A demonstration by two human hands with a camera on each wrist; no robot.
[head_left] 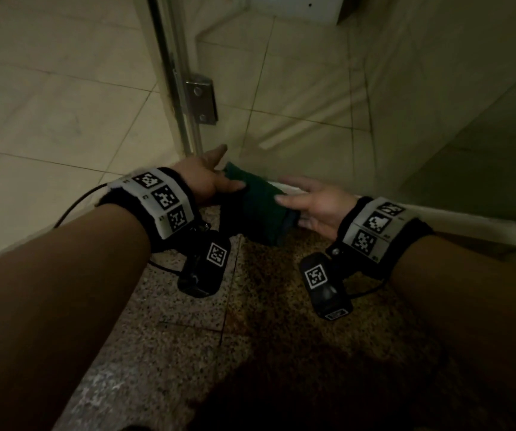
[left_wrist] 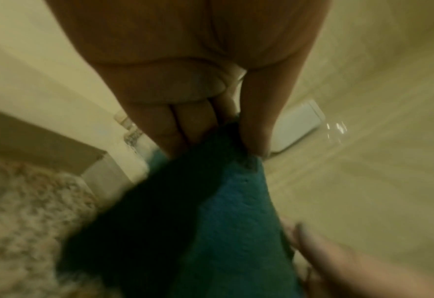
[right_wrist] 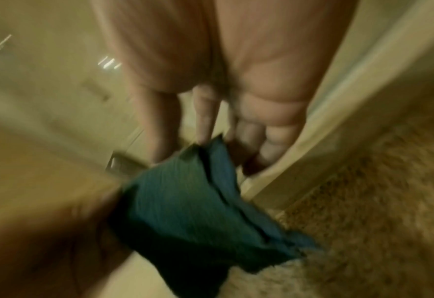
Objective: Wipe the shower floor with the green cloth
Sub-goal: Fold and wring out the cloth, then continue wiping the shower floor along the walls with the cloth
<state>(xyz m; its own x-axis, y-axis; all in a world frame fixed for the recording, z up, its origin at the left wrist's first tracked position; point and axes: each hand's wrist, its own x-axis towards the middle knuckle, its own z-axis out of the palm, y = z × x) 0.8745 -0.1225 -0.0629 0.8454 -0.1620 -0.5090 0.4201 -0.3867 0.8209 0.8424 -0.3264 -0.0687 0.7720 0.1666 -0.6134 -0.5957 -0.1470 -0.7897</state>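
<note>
The dark green cloth (head_left: 256, 209) hangs folded between my two hands, just above the speckled stone sill (head_left: 250, 306). My left hand (head_left: 207, 178) pinches its left end, thumb on top and fingers underneath; the left wrist view shows this grip on the cloth (left_wrist: 223, 231) by my left hand (left_wrist: 210, 121). My right hand (head_left: 312, 200) reaches in from the right with straight fingers, its tips touching the cloth's right edge. In the right wrist view, the right hand (right_wrist: 210, 100) meets the cloth (right_wrist: 185, 211) at its top corner. Pale floor tiles (head_left: 297, 98) lie beyond.
A glass door edge with a metal hinge (head_left: 200, 101) stands just behind my left hand. A white raised curb (head_left: 437, 213) runs along the sill to the right. A cable (head_left: 73, 206) trails from my left wristband. A white box (head_left: 297, 4) sits at the far top.
</note>
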